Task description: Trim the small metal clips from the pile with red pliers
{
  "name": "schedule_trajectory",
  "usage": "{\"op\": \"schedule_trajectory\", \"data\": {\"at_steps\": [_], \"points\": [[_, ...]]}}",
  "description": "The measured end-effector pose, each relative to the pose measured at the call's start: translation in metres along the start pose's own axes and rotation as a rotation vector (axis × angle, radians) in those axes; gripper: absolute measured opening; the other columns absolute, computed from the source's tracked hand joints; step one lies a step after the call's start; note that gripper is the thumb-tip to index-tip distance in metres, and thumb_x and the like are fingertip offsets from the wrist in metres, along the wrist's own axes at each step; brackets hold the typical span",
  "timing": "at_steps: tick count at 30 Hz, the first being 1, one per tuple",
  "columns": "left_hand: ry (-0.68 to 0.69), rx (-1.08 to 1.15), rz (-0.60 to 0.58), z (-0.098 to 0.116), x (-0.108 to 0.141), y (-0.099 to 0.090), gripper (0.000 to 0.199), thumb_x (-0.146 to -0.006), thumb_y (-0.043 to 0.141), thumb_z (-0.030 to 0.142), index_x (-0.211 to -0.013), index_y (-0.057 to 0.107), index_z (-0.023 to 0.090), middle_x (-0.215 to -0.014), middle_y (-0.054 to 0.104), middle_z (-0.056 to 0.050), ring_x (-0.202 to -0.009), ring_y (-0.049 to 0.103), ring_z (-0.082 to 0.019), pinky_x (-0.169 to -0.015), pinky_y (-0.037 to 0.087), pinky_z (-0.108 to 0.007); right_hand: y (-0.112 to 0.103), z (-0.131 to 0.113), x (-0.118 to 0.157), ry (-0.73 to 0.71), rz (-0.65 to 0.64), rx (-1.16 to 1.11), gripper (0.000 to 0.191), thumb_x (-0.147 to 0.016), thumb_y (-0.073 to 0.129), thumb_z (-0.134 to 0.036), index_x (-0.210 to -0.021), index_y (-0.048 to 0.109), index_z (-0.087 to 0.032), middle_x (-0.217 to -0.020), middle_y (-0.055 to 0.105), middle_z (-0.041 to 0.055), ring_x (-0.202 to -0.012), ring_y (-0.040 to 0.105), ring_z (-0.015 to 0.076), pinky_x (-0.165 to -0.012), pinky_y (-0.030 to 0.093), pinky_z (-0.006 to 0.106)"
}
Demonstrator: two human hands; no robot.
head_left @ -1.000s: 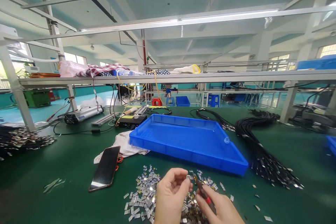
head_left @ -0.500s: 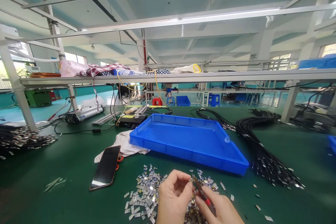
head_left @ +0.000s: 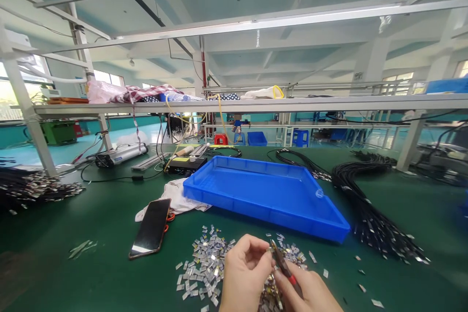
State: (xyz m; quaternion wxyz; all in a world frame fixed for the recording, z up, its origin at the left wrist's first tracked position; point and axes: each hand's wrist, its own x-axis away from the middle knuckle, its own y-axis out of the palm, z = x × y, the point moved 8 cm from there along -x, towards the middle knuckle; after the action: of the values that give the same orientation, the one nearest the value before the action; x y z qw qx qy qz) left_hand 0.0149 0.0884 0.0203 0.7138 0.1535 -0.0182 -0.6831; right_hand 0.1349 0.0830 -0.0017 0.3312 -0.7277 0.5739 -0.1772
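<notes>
My left hand [head_left: 244, 270] is closed, thumb and forefinger pinched at a tiny thing too small to make out. Gripped in my right hand [head_left: 305, 285] are slim dark pliers [head_left: 281, 259] with red on the handle. Their pointed jaws sit right beside the left fingertips. Beneath and around both hands lies a loose pile of small shiny metal pieces [head_left: 208, 265], partly hidden by the hands. Just beyond the pile stands a shallow blue tray [head_left: 263, 214].
A phone [head_left: 151, 229] lies to the left near a white cloth [head_left: 179, 197]. Bundles of black cables [head_left: 360, 200] rest at the right, and more cables [head_left: 36, 187] at the far left. A black box [head_left: 185, 165] stands behind the cloth. A shelf [head_left: 234, 105] spans the green table.
The whole view has shifted slightly, so things appear a little further right. Both hands keep nearly the same pose, with the pliers still at the left fingertips.
</notes>
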Motion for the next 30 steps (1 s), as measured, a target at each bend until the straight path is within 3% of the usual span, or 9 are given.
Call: {"op": "schedule_trajectory", "data": {"at_steps": [4, 14, 21, 25, 30], "points": [[-0.010, 0.021, 0.009, -0.003, -0.001, -0.001, 0.013, -0.066, 0.072, 0.021, -0.070, 0.061, 0.015, -0.060, 0.065, 0.000, -0.057, 0.061, -0.014, -0.057, 0.048, -0.022, 0.004, 0.004, -0.002, 0.001, -0.003, 0.018, 0.050, -0.088, 0.027, -0.052, -0.087, 0.064, -0.019, -0.075, 0.071, 0.0092, -0.065, 0.060, 0.0232, -0.058, 0.038, 0.029], [-0.022, 0.019, 0.026, -0.005, 0.000, -0.001, 0.013, -0.064, 0.073, 0.022, -0.069, 0.062, 0.014, -0.059, 0.066, 0.000, -0.056, 0.062, -0.014, -0.057, 0.049, -0.022, 0.009, 0.023, -0.005, -0.004, 0.071, 0.149, 0.047, -0.088, 0.026, -0.050, -0.073, 0.060, -0.021, -0.069, 0.070, 0.0087, -0.060, 0.061, 0.0225, -0.057, 0.039, 0.028], [-0.018, 0.030, 0.010, -0.006, -0.002, -0.002, 0.016, -0.065, 0.074, 0.026, -0.070, 0.063, 0.014, -0.061, 0.066, -0.001, -0.057, 0.062, -0.015, -0.056, 0.050, -0.023, 0.004, 0.014, -0.003, -0.068, 0.170, 0.069, 0.048, -0.088, 0.034, -0.054, -0.069, 0.063, -0.020, -0.064, 0.069, 0.0064, -0.060, 0.062, 0.0214, -0.058, 0.042, 0.026], [-0.026, 0.044, -0.004, -0.006, -0.003, -0.002, 0.019, -0.067, 0.073, 0.029, -0.072, 0.065, 0.014, -0.064, 0.067, -0.003, -0.059, 0.064, -0.016, -0.057, 0.051, -0.025, 0.001, 0.005, -0.003, -0.088, 0.155, -0.010, 0.052, -0.087, 0.033, -0.058, -0.068, 0.062, -0.019, -0.063, 0.068, 0.0051, -0.062, 0.061, 0.0204, -0.059, 0.043, 0.025], [-0.038, 0.046, 0.003, -0.003, -0.004, -0.005, 0.019, -0.068, 0.074, 0.029, -0.073, 0.064, 0.013, -0.060, 0.066, -0.002, -0.057, 0.062, -0.015, -0.058, 0.051, -0.024, 0.001, -0.001, -0.004, -0.053, 0.019, -0.134, 0.047, -0.086, 0.034, -0.058, -0.068, 0.055, -0.019, -0.057, 0.064, 0.0025, -0.057, 0.058, 0.0181, -0.056, 0.042, 0.026]]}}
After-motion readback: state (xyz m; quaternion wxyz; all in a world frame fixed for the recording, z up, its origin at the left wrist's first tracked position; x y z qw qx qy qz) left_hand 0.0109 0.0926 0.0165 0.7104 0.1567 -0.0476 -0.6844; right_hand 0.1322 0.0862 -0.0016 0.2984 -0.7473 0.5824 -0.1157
